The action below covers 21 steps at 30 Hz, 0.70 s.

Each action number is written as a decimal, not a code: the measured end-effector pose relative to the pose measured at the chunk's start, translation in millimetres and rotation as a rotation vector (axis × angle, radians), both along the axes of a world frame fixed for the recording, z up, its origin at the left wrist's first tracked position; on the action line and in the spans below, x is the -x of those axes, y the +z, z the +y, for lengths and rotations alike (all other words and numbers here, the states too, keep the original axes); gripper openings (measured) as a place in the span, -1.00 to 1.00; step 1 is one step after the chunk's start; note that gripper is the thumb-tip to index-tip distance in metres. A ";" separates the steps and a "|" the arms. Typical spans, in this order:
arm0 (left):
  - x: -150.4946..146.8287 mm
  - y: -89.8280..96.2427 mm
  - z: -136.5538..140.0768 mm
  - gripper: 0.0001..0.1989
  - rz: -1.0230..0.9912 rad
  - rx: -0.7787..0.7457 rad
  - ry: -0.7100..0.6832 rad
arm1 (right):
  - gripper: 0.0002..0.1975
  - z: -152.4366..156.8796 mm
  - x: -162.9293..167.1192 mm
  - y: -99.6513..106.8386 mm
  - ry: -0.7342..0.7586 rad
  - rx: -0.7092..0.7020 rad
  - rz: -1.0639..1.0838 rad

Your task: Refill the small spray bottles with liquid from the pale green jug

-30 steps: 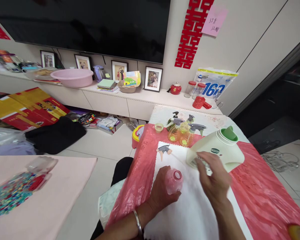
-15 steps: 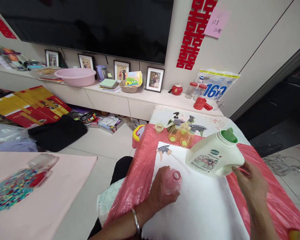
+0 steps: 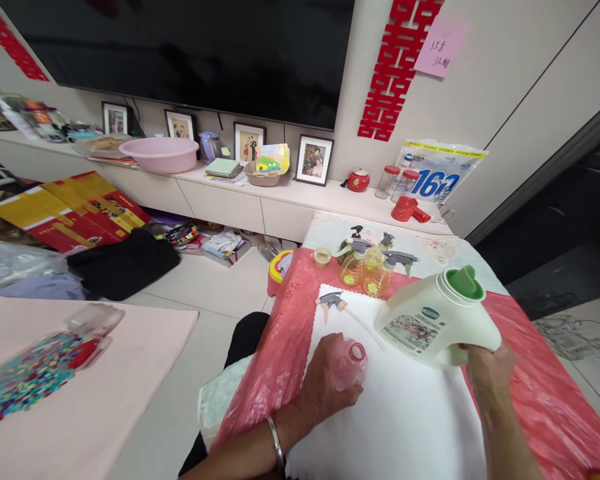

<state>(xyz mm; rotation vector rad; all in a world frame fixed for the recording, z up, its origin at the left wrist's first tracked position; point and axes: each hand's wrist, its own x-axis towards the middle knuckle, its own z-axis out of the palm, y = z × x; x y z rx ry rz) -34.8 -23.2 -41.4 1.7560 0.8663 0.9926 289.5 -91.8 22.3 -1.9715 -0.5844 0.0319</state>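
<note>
My left hand (image 3: 325, 383) is wrapped round a pink spray bottle body (image 3: 349, 363), its uncapped mouth facing up. On the right, my right hand (image 3: 490, 370) grips the handle of a pale green detergent jug (image 3: 425, 320). The jug leans a little, and a green spout shows in its open neck. Behind the pink bottle lies a loose spray head (image 3: 334, 301) with its thin tube on the white mat (image 3: 405, 413). Several yellow spray bottles (image 3: 377, 277) with grey trigger heads stand at the mat's far edge.
A small pale cup (image 3: 322, 257) stands on the red plastic cover (image 3: 270, 373), left of the yellow bottles. Beyond the table, a low cabinet (image 3: 230, 200) carries a pink basin (image 3: 163, 155), photo frames and jars. Colourful small pieces (image 3: 35, 373) lie on a pink-covered table at left.
My right hand has closed round the jug's handle, and the jug now tilts slightly more. My left hand still holds the pink bottle. The view has shifted slightly.
</note>
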 end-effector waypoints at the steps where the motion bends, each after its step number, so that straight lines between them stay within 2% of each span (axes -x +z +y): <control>1: 0.0 -0.2 0.3 -0.14 -0.003 0.010 -0.008 | -0.55 -2.7 2.0 -2.6 -0.012 -0.019 0.003; 5: -1.1 -1.5 1.6 -0.16 -0.005 0.007 -0.027 | -0.51 -16.3 11.2 -2.4 -0.054 -0.074 -0.003; 10: -3.1 -8.6 2.2 -0.15 0.002 -0.006 -0.027 | -0.58 -37.4 31.4 31.5 -0.015 -0.033 -0.025; 16: -4.6 -20.4 1.9 -0.09 0.003 -0.077 -0.016 | -0.54 -60.3 51.1 81.2 0.030 0.143 -0.064; 21: -4.1 -21.9 2.2 -0.06 0.009 -0.077 -0.021 | -0.52 -76.6 45.3 105.6 0.072 0.332 -0.147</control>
